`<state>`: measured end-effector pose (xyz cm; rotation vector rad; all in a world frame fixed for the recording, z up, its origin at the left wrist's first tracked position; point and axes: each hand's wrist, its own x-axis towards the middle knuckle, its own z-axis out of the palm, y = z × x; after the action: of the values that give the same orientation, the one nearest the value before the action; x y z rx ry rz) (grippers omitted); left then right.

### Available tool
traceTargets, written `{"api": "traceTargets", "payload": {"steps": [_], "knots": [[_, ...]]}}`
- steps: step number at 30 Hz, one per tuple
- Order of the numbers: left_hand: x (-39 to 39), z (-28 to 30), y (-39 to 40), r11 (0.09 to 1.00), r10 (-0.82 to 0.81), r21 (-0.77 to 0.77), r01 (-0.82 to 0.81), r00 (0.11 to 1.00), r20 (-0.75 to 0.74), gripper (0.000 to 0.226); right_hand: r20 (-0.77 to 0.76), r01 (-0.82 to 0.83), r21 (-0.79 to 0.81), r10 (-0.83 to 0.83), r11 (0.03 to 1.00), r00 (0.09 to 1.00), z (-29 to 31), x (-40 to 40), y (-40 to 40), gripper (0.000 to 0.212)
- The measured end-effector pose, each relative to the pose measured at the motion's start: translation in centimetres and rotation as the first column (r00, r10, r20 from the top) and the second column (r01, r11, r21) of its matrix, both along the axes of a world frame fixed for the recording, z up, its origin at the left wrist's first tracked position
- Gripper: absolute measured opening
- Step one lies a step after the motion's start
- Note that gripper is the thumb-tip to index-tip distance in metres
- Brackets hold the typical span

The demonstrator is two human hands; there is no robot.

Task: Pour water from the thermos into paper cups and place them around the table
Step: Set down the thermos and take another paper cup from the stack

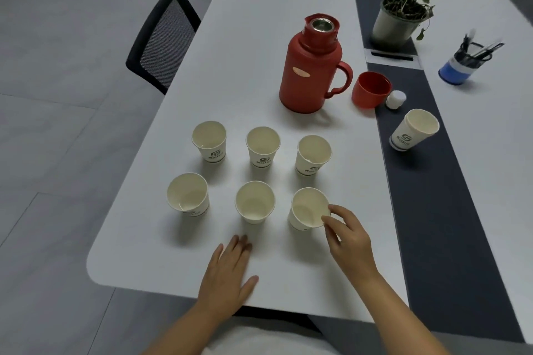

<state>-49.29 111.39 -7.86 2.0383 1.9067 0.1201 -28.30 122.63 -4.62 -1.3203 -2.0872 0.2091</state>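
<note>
- Seven cups (262, 146)
- One thermos (310, 66)
- One red lid (370, 89)
- One white stopper (395, 99)
- One plant (402, 13)
- One pen holder (461, 65)
- Two hands (229, 271)
- One table (245, 37)
- Two chairs (161, 40)

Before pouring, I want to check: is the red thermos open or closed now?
Open. The red thermos shows its bare metal mouth; the red plastic cap cup and small white stopper lie beside it on the table.

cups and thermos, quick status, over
Left hand flat on table. Right hand pinching near-right cup, tilted. Thermos open, untouched. Nothing blocking.
</note>
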Motion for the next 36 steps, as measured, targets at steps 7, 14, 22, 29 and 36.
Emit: {"api": "traceTargets", "payload": {"steps": [7,14,22,29,36], "knots": [[-0.3,-1.1,-0.3,0.994,0.030,0.108,-0.026,0.999,-0.027,0.079,0.088,-0.019,-0.019,0.021,1.000,0.996,0.7,0.0,-0.2,0.027],[-0.6,-1.0,0.0,0.999,0.038,0.017,-0.037,0.998,-0.056,0.055,0.116,-0.018,-0.026,0.021,0.999,0.993,1.0,0.4,-0.2,0.027],[-0.4,0.4,-0.6,0.983,0.037,0.176,-0.044,0.998,0.041,0.069,0.106,-0.006,-0.047,0.011,0.999,0.994,1.0,0.3,-0.6,0.029],[-1.3,5.5,2.3,0.817,-0.144,0.561,-0.133,0.896,0.421,0.032,0.117,0.085,-0.039,-0.079,0.996,0.990,2.9,2.9,0.1,0.035],[-1.1,10.1,16.0,0.853,-0.010,0.474,-0.216,0.903,0.431,0.040,-0.143,0.194,-0.326,-0.251,0.925,0.957,4.8,2.5,10.7,0.033]]}}
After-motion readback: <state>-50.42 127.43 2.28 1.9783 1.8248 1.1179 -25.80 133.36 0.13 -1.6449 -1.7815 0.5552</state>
